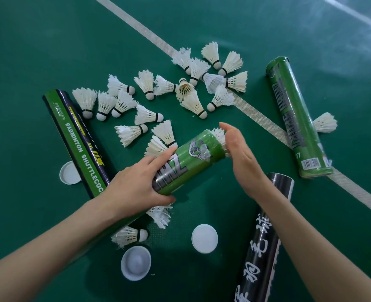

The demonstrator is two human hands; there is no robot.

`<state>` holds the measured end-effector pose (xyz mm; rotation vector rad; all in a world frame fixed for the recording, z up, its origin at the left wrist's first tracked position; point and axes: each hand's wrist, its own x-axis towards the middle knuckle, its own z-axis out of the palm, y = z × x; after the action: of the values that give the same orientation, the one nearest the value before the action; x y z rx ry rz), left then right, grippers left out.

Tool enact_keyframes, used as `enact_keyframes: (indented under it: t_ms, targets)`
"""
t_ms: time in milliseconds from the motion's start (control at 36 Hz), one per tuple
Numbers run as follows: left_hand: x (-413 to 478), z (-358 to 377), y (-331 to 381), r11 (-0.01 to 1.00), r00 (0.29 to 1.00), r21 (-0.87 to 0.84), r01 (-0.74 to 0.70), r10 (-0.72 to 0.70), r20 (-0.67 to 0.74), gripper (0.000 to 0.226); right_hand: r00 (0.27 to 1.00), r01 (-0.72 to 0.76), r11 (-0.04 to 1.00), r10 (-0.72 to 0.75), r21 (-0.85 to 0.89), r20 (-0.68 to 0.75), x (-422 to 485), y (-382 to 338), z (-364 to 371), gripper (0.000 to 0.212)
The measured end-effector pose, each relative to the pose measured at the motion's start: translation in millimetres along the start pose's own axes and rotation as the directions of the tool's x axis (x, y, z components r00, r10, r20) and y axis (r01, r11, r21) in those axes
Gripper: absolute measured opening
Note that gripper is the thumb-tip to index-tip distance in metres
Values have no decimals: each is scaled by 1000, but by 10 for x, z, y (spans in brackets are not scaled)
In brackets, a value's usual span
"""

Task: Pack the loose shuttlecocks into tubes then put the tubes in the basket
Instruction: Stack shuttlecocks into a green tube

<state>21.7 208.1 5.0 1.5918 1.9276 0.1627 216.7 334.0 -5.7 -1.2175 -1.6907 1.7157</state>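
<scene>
View: head camera only, looking down on the green court floor (38, 51).
Left hand (134, 184): wrapped round the lower half of the held tube (189, 162), thumb underneath and index finger lying along the top.
Right hand (239, 158): flat, fingers straight and together, holding nothing. The palm faces the tube's open end. I cannot tell whether it touches the feathers or sits just beside them.
Held tube: green, centre of frame, lifted off the floor and tilted, with its mouth toward the upper right.
Protruding shuttlecock (220, 136): its white feather skirt sticks out of the mouth, against the right palm.
Loose shuttlecocks (147, 115): many, scattered across the middle and upper centre. A few lie under the left wrist, and one lies by the far green tube (293, 118) at right.
Other tubes: the green-black tube (77, 138) lies at left and the black tube (265, 236) at lower right.
Caps (204, 238): three white ones on the floor, at lower centre and left.
Basket: not in view.
Step in hand (judged): seating the protruding shuttlecock down into the held tube.
Doing it well: keep the push in line with the tube's axis. Press with the flat palm on the feather rim, evenly and slowly. The left hand braces the tube without squeezing it out of round.
Risk: an angled or hard push may crush or splay the feathers.
Progress (judged): early, since most shuttlecocks are unpacked.
</scene>
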Motion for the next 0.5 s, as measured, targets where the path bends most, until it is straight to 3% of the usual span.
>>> enact_keyframes:
  t_ms: [83,139,500]
  targets:
    - [-34,-12,1,1000,1000,-10,-15,15,-25,106,994,-48,998,44,40,104,17,30,-101,81]
    - [-52,-13,5,1000,999,-11,-24,24,-45,106,982,-86,994,74,61,175,39,49,-166,90]
    - [-59,-38,17,998,995,24,-60,61,-75,106,904,-156,986,119,58,411,62,-119,-280,103]
